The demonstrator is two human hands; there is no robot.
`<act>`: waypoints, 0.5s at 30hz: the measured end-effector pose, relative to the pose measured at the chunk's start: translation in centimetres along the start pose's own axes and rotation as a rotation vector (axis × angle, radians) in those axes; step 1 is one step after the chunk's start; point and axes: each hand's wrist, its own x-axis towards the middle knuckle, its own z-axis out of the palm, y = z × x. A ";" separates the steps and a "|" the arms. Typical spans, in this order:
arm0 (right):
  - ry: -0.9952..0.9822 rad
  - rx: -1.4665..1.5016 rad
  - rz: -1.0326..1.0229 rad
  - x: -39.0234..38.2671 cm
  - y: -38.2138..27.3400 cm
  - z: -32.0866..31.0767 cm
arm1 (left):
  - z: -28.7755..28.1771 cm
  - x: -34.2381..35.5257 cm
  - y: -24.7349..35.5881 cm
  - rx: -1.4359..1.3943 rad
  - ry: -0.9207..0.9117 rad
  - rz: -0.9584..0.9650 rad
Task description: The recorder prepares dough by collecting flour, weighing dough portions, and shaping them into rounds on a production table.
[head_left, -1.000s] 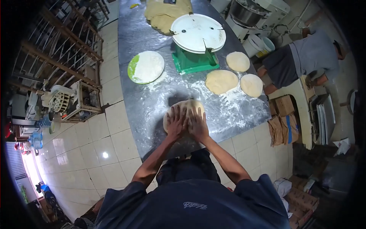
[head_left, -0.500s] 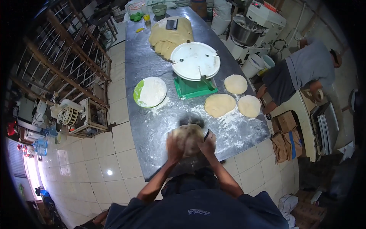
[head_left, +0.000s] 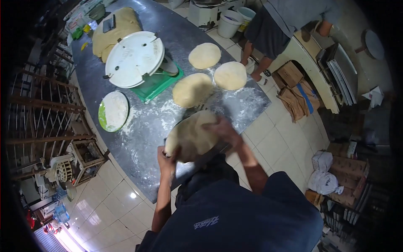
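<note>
A pale, flattened piece of dough (head_left: 194, 136) is held tilted above the near edge of the dark table (head_left: 145, 168). My left hand (head_left: 168, 156) grips its lower left edge, thumb on the upper face. At the opposite side my right hand (head_left: 225, 132) holds the dough, its fingers over the face and somewhat blurred. Just beyond lie an oval dough piece (head_left: 193, 90) and two round ones, the nearer dough round (head_left: 230, 76) and the farther dough round (head_left: 205, 56). Loose flour is scattered on the table around them.
A green scale (head_left: 161, 86) with a round white top (head_left: 135, 59) stands mid-table. Left of it sits a green plate (head_left: 102, 115) of flour. Behind lies a large dough mass (head_left: 121, 31) with a dark flat scraper (head_left: 109, 24) on it. Another person (head_left: 273, 38) stands at right.
My view has turned to the right. The dough between my hands has come up, tilted, and moved toward the other dough pieces, with both hands now at its opposite sides.
</note>
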 end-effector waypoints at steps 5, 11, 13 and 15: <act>0.241 -0.025 0.008 -2.2 -7.3 -11.1 | 12.1 1.9 3.2 -0.167 -0.289 0.099; 0.886 -0.989 -0.242 0.7 -1.0 -15.7 | 15.5 5.4 -0.2 0.032 -0.206 0.036; 1.018 -1.163 -0.465 1.6 -0.1 -12.0 | 11.6 6.4 -2.8 -0.179 -0.214 0.118; 0.931 -1.427 -0.338 3.7 5.1 -10.4 | 6.9 7.9 -4.5 0.267 -0.021 0.669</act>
